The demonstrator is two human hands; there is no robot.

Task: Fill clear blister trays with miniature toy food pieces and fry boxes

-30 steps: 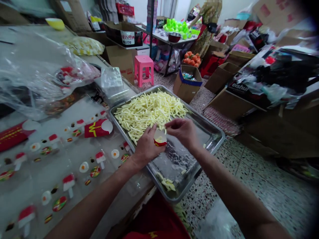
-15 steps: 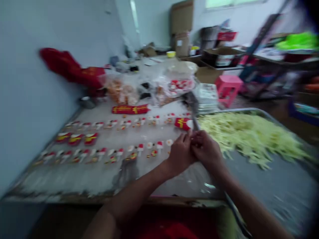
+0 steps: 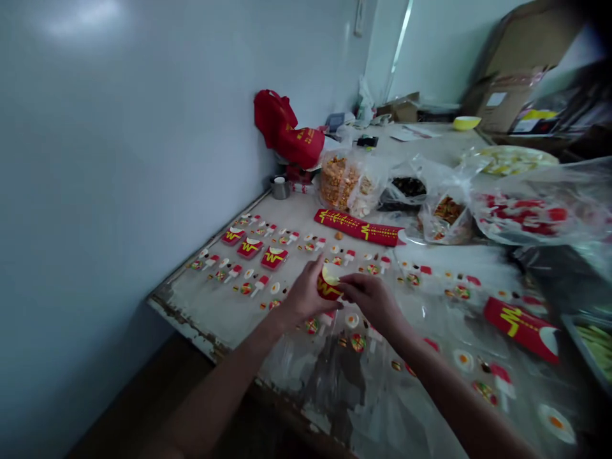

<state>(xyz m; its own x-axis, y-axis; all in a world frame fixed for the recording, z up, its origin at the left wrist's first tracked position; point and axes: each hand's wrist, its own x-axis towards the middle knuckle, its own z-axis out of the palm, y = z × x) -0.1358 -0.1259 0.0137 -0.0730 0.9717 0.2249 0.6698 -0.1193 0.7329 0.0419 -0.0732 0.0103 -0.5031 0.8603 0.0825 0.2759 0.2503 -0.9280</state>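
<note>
A small red fry box (image 3: 327,292) with a yellow zigzag mark is in my left hand (image 3: 306,293), its fingers wrapped round the side. Pale yellow shows at the box's top. My right hand (image 3: 370,298) has its fingertips pinched together at that rim; what they hold is too small to make out. Beyond my left hand, three similar fry boxes (image 3: 250,248) lie in a row. Around them are rows of miniature pieces: fried eggs (image 3: 352,320), red-and-white popsicles (image 3: 261,285) and round, pizza-like discs (image 3: 358,343).
Stacked red cartons (image 3: 358,228) lie farther back, and more red cartons (image 3: 521,326) at right. Clear bags of orange pieces (image 3: 339,182) and red-and-white pieces (image 3: 526,213) line the back. A metal tray (image 3: 581,347) with pale strips sits at the right edge. A wall (image 3: 143,159) borders the left.
The view has turned left, away from the tray of pale strips. My hands have moved left over the rows; the fry box in my left hand now shows clearly.
</note>
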